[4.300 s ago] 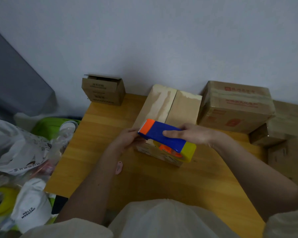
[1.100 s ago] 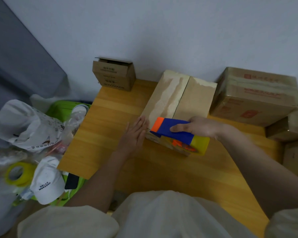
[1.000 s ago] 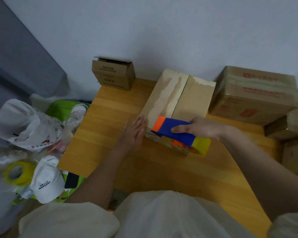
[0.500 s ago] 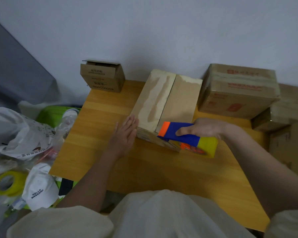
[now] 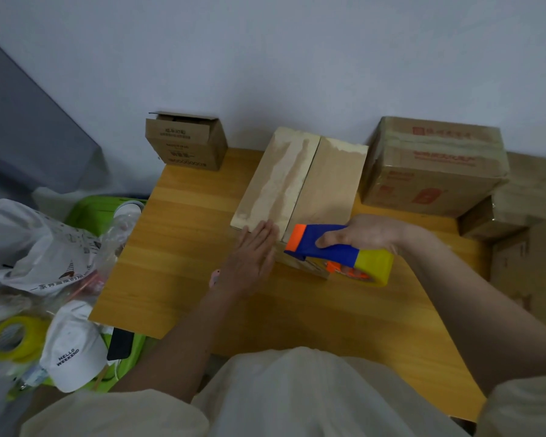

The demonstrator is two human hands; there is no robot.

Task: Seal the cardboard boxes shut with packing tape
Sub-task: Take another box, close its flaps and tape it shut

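Now | left hand flat on box | right hand grips tape dispenser

A wooden desk stands against a pale wall. Off its left edge lie a white cap lettered "HELLO WEEKEND", a printed white plastic bag, a clear plastic bottle and a green bin. A dark phone rests near the front-left corner.
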